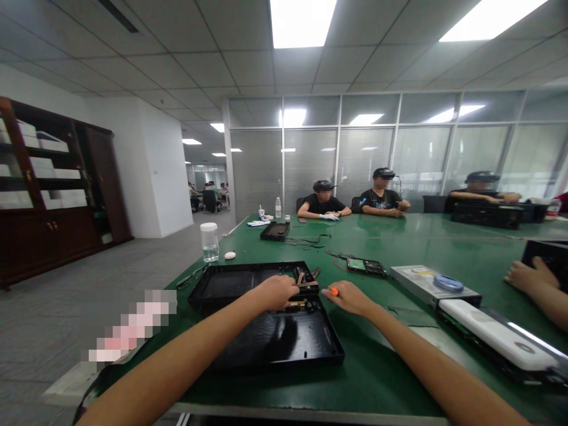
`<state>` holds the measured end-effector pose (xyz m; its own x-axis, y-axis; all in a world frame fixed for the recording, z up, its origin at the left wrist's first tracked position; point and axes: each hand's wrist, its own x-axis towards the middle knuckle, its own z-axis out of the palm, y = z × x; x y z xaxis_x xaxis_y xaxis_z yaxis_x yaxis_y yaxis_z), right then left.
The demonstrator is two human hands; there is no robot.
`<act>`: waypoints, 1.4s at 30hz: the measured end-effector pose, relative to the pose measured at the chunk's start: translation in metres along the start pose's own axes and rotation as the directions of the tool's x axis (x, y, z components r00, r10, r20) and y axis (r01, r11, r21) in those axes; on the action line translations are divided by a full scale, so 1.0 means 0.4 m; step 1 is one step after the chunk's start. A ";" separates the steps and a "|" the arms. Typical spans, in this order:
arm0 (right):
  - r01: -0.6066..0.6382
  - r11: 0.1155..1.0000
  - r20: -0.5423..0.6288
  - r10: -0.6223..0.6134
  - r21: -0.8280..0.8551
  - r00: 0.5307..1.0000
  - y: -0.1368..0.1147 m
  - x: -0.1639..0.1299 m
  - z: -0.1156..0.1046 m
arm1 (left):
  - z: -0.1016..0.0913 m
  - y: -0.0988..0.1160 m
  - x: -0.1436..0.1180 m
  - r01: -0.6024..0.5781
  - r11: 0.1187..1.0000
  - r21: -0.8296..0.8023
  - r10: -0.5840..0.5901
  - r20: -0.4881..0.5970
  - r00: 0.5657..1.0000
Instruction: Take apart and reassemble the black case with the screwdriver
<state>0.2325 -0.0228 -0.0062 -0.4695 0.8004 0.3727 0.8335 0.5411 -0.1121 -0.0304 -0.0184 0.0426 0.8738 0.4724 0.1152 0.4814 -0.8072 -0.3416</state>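
Note:
A black plastic case lies opened flat, its far half (239, 278) and near half (284, 337) joined along the middle. My left hand (277, 291) is closed over the right end of that join, its fingertips at a bundle of thin wires (305, 280). Brass-coloured metal parts (296, 305) show just below it. To the right of the case, my right hand (350, 297) is closed around a small tool with an orange handle (334, 291). The tool's tip is too small to make out.
A circuit board in a black frame (364, 265) lies beyond my right hand. Right of it are a silver metal box (428, 284) with a blue ring (448, 283) and a white-covered device (499, 334). A clear jar (209, 242) stands left. Another person's hand (535, 277) is far right.

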 end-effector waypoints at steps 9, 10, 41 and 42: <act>-0.131 0.990 -0.018 0.132 0.044 0.991 0.075 -0.012 -0.001 | 0.095 0.065 0.113 -0.280 0.958 0.062 0.286 -0.137 0.948; -0.126 0.991 -0.018 0.127 0.048 0.992 0.074 -0.011 0.001 | 0.104 0.062 0.111 -0.285 0.957 0.058 0.291 -0.162 0.943; -0.181 0.931 -0.127 0.230 0.316 0.965 0.077 0.008 -0.022 | 0.117 0.081 0.121 -0.166 0.932 -0.321 0.073 -0.281 0.957; -0.182 0.908 -0.127 0.246 0.377 0.961 0.087 0.007 -0.030 | 0.118 0.080 0.121 -0.175 0.928 -0.330 0.079 -0.283 0.956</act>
<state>0.2635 -0.0048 0.0021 -0.2096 0.8695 0.4474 0.7329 0.4425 -0.5167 0.0241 -0.0048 -0.0069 0.8927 0.2873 0.3471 0.3166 -0.9481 -0.0295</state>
